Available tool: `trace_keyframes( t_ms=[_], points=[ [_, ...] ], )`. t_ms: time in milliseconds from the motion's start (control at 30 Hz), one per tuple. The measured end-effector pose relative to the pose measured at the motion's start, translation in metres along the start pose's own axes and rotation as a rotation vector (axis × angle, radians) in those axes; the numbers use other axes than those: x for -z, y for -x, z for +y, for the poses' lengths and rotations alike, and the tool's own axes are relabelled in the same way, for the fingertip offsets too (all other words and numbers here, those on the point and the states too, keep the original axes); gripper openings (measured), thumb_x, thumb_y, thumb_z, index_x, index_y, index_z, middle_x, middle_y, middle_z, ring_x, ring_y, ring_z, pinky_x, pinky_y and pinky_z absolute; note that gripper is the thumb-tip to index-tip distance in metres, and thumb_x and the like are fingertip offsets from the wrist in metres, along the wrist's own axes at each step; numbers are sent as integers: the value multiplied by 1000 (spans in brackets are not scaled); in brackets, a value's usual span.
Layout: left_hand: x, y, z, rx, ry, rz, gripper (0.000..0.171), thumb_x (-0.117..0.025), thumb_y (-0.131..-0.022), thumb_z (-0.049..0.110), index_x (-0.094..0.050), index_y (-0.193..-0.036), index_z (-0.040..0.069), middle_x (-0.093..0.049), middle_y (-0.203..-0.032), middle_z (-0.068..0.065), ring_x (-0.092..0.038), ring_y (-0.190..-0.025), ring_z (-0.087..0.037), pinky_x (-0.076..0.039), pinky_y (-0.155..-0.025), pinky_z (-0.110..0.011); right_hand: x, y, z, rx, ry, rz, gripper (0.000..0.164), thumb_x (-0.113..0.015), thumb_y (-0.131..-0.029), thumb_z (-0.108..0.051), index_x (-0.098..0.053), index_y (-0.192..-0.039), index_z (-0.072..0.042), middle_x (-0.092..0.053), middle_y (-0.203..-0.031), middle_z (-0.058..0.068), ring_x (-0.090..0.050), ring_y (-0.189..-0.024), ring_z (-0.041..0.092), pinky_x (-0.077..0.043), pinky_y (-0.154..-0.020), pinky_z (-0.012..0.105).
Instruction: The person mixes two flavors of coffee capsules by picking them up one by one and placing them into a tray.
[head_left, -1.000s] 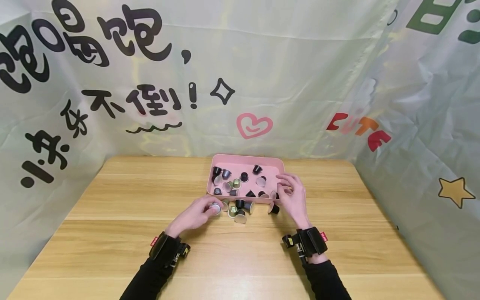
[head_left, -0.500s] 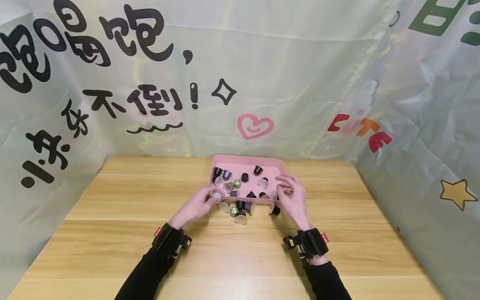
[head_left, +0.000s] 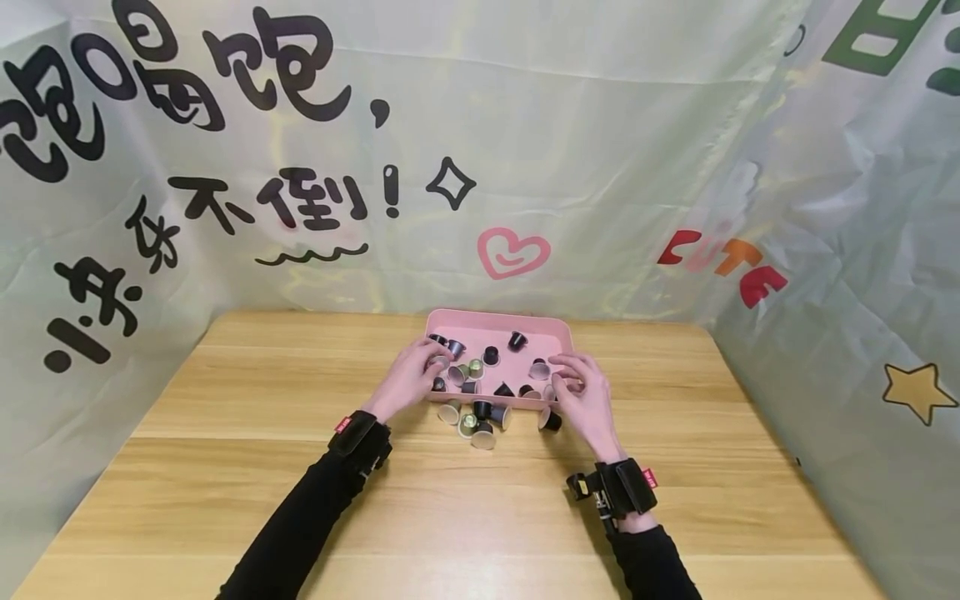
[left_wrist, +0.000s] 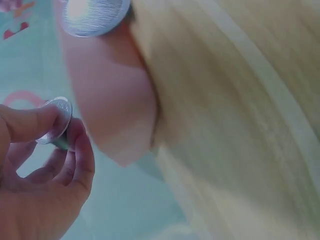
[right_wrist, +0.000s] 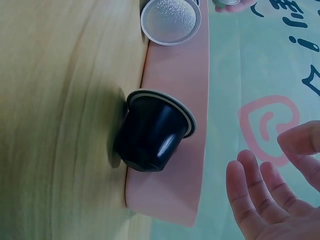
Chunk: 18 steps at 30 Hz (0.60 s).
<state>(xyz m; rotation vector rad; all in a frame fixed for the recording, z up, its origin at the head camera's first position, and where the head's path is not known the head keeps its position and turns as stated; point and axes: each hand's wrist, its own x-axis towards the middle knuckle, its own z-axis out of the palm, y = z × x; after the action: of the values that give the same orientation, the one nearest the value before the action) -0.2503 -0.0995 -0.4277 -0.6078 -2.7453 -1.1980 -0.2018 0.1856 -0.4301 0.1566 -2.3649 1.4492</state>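
My left hand (head_left: 408, 377) is over the left end of the pink tray (head_left: 517, 315). Between its thumb and fingers it pinches a coffee capsule (left_wrist: 61, 117) with a silver foil lid; a bit of green body shows in the left wrist view. My right hand (head_left: 587, 402) hovers by the tray's right end, fingers loosely bent, thumb apart, with nothing between them. Close below it, a black capsule (right_wrist: 152, 131) lies tilted against the tray's outer wall. Several black, green and grey capsules lie inside the tray, among them a pale-lidded one (head_left: 539, 369).
In front of the tray several capsules lie on the wooden table (head_left: 465, 517), including a green one (head_left: 468, 425) and a pale-lidded one (head_left: 483, 436). A printed cloth (head_left: 600, 150) stands behind the table and along its sides.
My left hand has carried the pinched capsule from in front of the tray up over its left end. A pale-lidded capsule inside has shifted right. The right hand has hardly moved.
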Motion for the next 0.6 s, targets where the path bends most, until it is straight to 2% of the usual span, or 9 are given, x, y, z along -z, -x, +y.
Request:
trace_keyframes(
  t_ms=[133,400,533,600],
  points=[
    [-7,-5,-5,-20,-91,-19,19,-62,-94,0,-70,-111,3,-64,-118,-14,-62,-111,-31,-53,-102,-48,-1,0,2,28,0,5,30,-63,-90,5,-70,-118,1,-62,-128,20,-69,-102,35,-58,-82,20],
    [-18,-8,-9,-119,-338,-16,13,-67,-94,9,-71,-107,8,-65,-113,-12,-64,-106,-32,-49,-97,-50,-2,-1,3,38,23,-9,29,-63,-90,4,-69,-119,2,-61,-127,21,-69,-102,34,-57,-82,20],
    [-20,-7,-7,-140,-401,-33,18,-67,-95,13,-71,-112,9,-66,-116,-12,-63,-110,-31,-47,-98,-50,-2,-1,5,50,30,-15,29,-62,-89,6,-70,-117,2,-62,-127,21,-69,-100,35,-57,-81,19],
    [-20,-6,-7,-150,-397,-24,21,-67,-95,14,-71,-115,7,-66,-119,-14,-62,-113,-33,-48,-100,-51,-2,-1,5,58,33,-15,29,-62,-89,7,-70,-116,2,-63,-125,21,-69,-99,34,-57,-80,19]
  ],
)
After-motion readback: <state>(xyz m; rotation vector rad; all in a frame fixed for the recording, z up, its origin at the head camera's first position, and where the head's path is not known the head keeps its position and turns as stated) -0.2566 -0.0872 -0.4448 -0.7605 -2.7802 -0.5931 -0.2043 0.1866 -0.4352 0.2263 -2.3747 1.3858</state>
